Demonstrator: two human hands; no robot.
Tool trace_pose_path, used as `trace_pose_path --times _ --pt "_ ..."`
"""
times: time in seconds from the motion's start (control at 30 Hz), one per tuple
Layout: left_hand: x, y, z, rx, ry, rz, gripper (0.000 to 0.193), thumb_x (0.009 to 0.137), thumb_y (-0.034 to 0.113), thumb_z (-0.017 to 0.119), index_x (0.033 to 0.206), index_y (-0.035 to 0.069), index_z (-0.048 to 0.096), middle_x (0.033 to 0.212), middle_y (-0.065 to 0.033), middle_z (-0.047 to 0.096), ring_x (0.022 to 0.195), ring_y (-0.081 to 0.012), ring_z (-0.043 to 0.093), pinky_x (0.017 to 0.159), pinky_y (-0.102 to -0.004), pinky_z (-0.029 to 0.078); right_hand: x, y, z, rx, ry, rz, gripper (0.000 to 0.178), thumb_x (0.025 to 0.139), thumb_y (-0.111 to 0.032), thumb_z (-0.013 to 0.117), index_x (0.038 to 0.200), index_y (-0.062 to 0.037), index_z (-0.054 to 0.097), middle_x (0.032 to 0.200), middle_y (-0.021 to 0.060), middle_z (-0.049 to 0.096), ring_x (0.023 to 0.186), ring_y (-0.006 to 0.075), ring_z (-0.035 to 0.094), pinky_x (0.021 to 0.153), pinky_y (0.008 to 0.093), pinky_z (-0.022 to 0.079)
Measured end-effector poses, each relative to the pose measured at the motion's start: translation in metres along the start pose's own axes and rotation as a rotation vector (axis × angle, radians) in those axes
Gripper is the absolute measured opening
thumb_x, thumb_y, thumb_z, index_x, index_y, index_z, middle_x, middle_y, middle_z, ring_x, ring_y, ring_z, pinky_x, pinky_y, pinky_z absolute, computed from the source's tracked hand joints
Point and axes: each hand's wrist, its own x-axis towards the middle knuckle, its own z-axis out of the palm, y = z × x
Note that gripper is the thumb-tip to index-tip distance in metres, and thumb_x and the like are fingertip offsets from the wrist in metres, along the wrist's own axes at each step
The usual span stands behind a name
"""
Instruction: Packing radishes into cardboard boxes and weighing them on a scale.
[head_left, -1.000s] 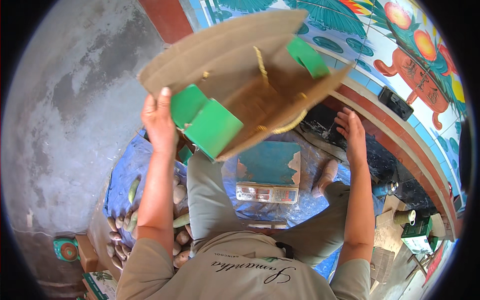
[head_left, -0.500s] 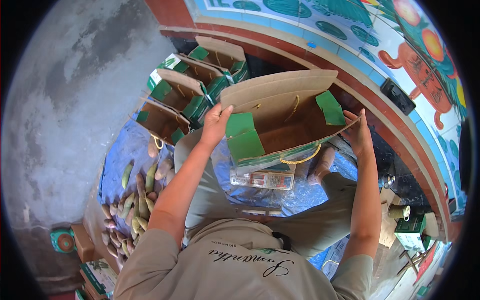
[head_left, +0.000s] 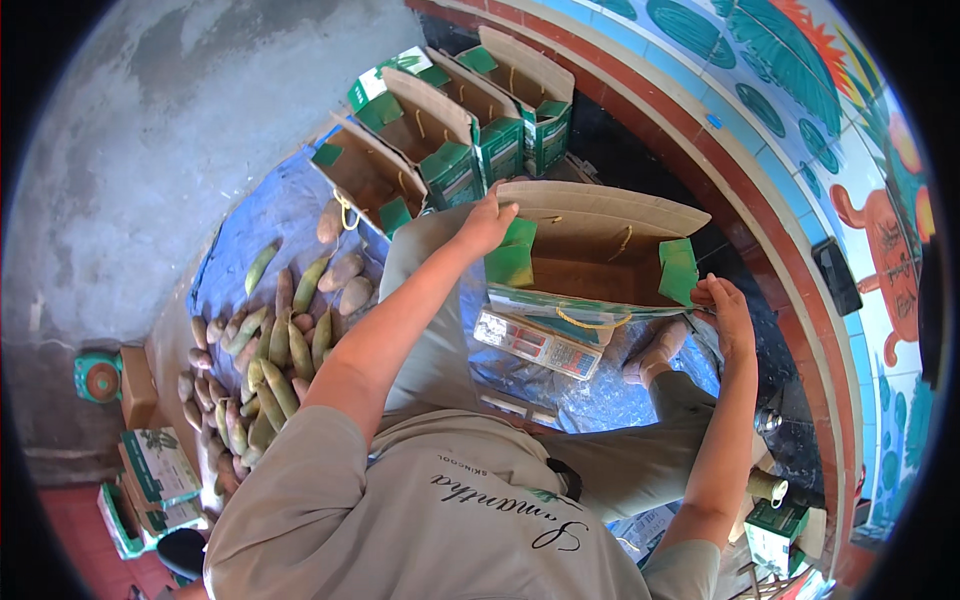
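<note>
A person's left hand point(head_left: 487, 226) is closed on the upper left corner of an open box point(head_left: 600, 275), thumb on the near side, the other fingers mostly hidden behind the card. The right hand point(head_left: 730, 318) is at the box's front right corner, its fingers curled well in toward the palm; the tips meet the edge there, though whether they pinch it cannot be told.

The box spans the space between the two sets of fingers, brown inside, with a green flap point(head_left: 678, 272) just left of the right fingers. A yellow cord point(head_left: 594, 322) loops from its front, between the hands. Nearer the body, also between the hands, is a scale point(head_left: 540, 343) with a pale key panel; whether the box touches it is hidden.

A shoe point(head_left: 657, 355) shows below and left of the right fingers, over a blue sheet point(head_left: 580, 405). Left of the left fingers and nearer the body, green and reddish tubers point(head_left: 275, 385) lie heaped. Beyond the left fingers, four other boxes point(head_left: 500, 145) stand open, side by side. Well right of the right fingers, a black device point(head_left: 835, 276) lies by the painted wall point(head_left: 880, 380).
</note>
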Motion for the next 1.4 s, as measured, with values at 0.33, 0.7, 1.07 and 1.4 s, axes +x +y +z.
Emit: trace_pose_path --times 0.33,0.7,1.07,1.4 --pt "-0.034 0.006 0.017 -0.163 0.179 -0.022 0.081 0.083 0.033 0.06 0.139 -0.001 0.013 0.137 -0.0258 0.031 0.128 -0.0344 0.031 0.106 -0.0351 0.026 0.019 0.01 0.003 -0.514 -0.026 -0.248 0.029 0.09 -0.03 0.051 0.09 -0.0022 0.061 0.071 0.0065 0.061 0.064 0.0116 0.057 0.055 0.0241 0.042" --pt "-0.064 0.034 -0.03 -0.657 0.087 -0.002 0.063 0.093 0.031 0.049 0.141 0.009 0.014 0.138 -0.02 0.032 0.124 -0.0241 0.038 0.101 -0.0344 0.032 0.023 0.011 0.012 -0.574 -0.015 -0.249 0.03 0.09 -0.027 0.052 0.082 0.0016 0.058 0.059 0.0067 0.055 0.049 0.012 0.051 0.04 0.0249 0.037" --pt "-0.193 -0.054 -0.176 0.103 0.468 -0.126 0.035 0.084 0.026 0.058 0.11 0.003 0.057 0.1 -0.0183 0.063 0.095 -0.0291 0.06 0.084 -0.0341 0.046 0.02 0.004 0.009 -0.851 -0.036 -0.254 0.032 0.087 -0.029 0.054 0.089 0.0017 0.061 0.065 0.0116 0.058 0.055 0.0193 0.057 0.041 0.0319 0.044" --pt "-0.344 -0.192 -0.165 0.832 -0.197 -0.862 0.035 0.081 0.035 0.056 0.101 0.007 0.064 0.109 -0.0182 0.06 0.101 -0.0325 0.057 0.09 -0.0392 0.043 0.043 0.006 -0.033 -1.084 0.125 -0.303 0.035 0.088 -0.032 0.053 0.09 0.0021 0.061 0.067 0.0129 0.06 0.058 0.021 0.06 0.054 0.0323 0.045"
